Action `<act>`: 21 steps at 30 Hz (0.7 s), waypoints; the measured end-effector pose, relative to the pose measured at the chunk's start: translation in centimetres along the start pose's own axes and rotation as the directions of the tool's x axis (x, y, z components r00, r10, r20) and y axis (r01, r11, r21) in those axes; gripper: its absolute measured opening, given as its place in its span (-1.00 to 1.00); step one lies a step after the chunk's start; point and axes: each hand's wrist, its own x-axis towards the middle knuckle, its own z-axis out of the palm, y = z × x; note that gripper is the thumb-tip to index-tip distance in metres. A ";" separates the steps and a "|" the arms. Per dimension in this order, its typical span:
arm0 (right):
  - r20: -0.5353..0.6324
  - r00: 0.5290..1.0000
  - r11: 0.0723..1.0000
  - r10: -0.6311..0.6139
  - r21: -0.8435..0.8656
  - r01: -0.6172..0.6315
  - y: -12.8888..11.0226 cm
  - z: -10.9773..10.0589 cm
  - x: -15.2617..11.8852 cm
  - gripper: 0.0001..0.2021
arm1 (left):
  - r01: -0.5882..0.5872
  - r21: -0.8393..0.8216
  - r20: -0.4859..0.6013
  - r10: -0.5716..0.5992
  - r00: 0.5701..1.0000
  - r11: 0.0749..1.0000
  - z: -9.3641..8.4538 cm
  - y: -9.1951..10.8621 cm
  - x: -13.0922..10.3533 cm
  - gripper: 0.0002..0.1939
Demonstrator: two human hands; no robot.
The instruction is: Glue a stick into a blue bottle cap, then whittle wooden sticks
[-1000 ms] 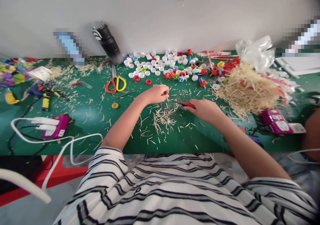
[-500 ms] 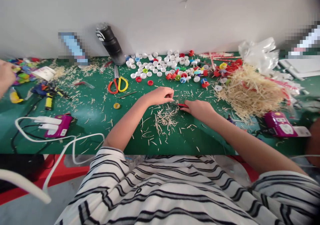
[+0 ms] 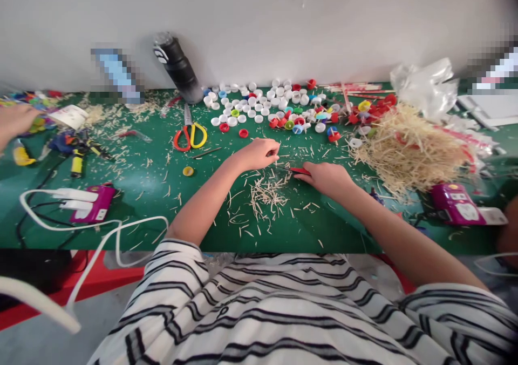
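My right hand [image 3: 329, 180] is closed around a slim red-handled tool [image 3: 298, 171]; its thin dark tip points left. It looks like a small knife, though the blade is hard to make out. Just left of that tip, my left hand [image 3: 261, 153] has its fingers curled together in a pinch, and whatever they hold is hidden. Below both hands lies a loose pile of short pale wood slivers [image 3: 267, 196] on the green tabletop [image 3: 299, 232].
White and coloured bottle caps [image 3: 259, 106] spread along the back. Scissors [image 3: 189, 133] and a black bottle [image 3: 176, 68] stand left of them. A heap of thin sticks [image 3: 408, 154] is at right. Purple power sockets [image 3: 95, 205] and another person's hand [image 3: 18, 121] are at left.
Both my hands stay nearly in place, with the red-handled tool shifted very slightly. The other person's hand at the left has reached farther into view.
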 end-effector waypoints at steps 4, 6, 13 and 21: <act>-0.032 0.999 1.000 0.023 -0.005 -0.023 0.1 0.1 -0.2 -0.40 | -0.019 -0.005 0.020 0.019 1.000 1.000 0.5 -0.1 0.2 -0.77; -0.015 1.000 1.000 0.024 0.012 -0.024 0.0 0.0 0.1 -0.41 | -0.031 -0.009 0.026 0.031 0.999 0.999 0.6 -0.1 0.3 -0.78; 0.058 0.998 1.000 0.001 0.028 -0.003 -0.6 -0.9 1.6 -0.40 | -0.086 0.019 0.050 0.085 0.995 0.996 0.5 0.1 0.7 -0.76; 0.073 0.997 0.999 -0.012 0.038 0.009 -0.9 -1.0 1.7 -0.42 | -0.071 0.086 0.081 0.064 0.995 0.994 0.7 0.7 0.7 -0.76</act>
